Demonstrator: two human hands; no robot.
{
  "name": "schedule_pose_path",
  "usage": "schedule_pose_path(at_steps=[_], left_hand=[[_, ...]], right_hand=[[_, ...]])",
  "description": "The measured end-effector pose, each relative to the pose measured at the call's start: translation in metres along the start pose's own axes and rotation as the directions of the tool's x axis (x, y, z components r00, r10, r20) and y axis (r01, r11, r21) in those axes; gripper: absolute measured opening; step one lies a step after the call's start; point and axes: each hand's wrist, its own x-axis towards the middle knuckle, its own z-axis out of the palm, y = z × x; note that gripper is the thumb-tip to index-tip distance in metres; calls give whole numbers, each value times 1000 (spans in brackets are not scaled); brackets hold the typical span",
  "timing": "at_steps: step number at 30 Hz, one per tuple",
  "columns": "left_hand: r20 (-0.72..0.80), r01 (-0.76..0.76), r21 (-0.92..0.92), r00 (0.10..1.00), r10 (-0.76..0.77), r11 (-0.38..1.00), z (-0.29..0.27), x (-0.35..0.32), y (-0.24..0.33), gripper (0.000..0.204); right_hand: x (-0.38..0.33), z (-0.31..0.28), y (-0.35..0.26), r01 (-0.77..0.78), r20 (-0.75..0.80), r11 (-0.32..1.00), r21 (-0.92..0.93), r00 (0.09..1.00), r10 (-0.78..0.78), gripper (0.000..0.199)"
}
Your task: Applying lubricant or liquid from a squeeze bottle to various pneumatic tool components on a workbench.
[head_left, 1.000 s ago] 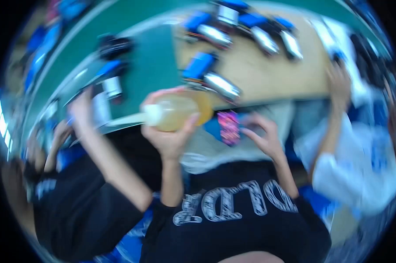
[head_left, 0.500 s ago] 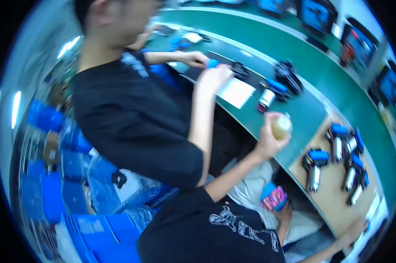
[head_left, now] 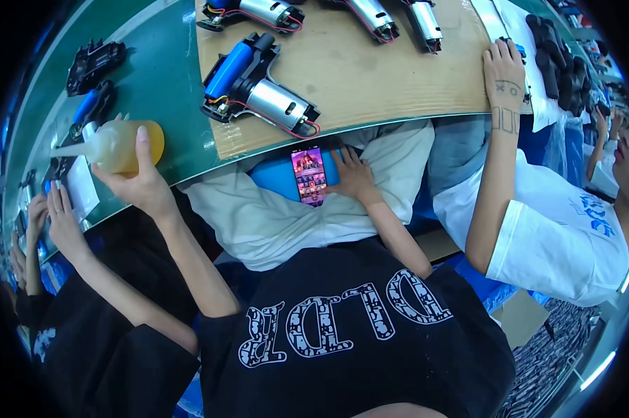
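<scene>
My left hand (head_left: 142,182) is closed round a translucent squeeze bottle (head_left: 128,146) of yellow liquid, tipped on its side above the green bench, its thin nozzle toward the left. In my lap, under the bench edge, a phone (head_left: 308,174) with a lit, colourful screen lies on a blue thing (head_left: 274,178) whose kind I cannot make out. My right hand (head_left: 356,175) rests beside the phone, fingers spread and the thumb at its right edge. Nearest on the bench is a half-shell assembly (head_left: 262,87) with a silver motor, blue battery and thin wires.
More motor assemblies (head_left: 374,19) lie on the cardboard sheet (head_left: 412,80). Black housings (head_left: 95,66) stand at the far left. Co-workers sit on both sides; one's hand (head_left: 504,70) rests at the cardboard's right edge, another's hand (head_left: 65,221) is near a white sheet (head_left: 83,188).
The view has swung from the co-worker on the left round to my lap and the cardboard. My left hand still grips the bottle; my right hand's fingers now lie spread beside the phone.
</scene>
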Motion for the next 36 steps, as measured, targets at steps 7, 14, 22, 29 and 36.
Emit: schedule_pose_path(at_steps=[7,14,22,29,36], left_hand=[[5,-7,-44,1000,7,999,-7,0,0,58],[10,-12,-47,1000,12,999,-8,2,3,56],[17,-16,-7,1000,16,1000,-4,2,7,52],[6,-2,12,1000,2,1000,-7,1,0,55],[29,-9,7,1000,9,1000,-6,0,4,53]], right_hand=[[-3,0,-11,-22,59,1000,-9,998,23,130],[-10,5,-12,-40,37,999,12,999,40,127],[-18,27,7,-27,-106,973,230,993,52,123],[-47,5,-12,-89,-70,996,6,993,90,136],[-19,5,-8,-191,-36,973,128,980,197,137]])
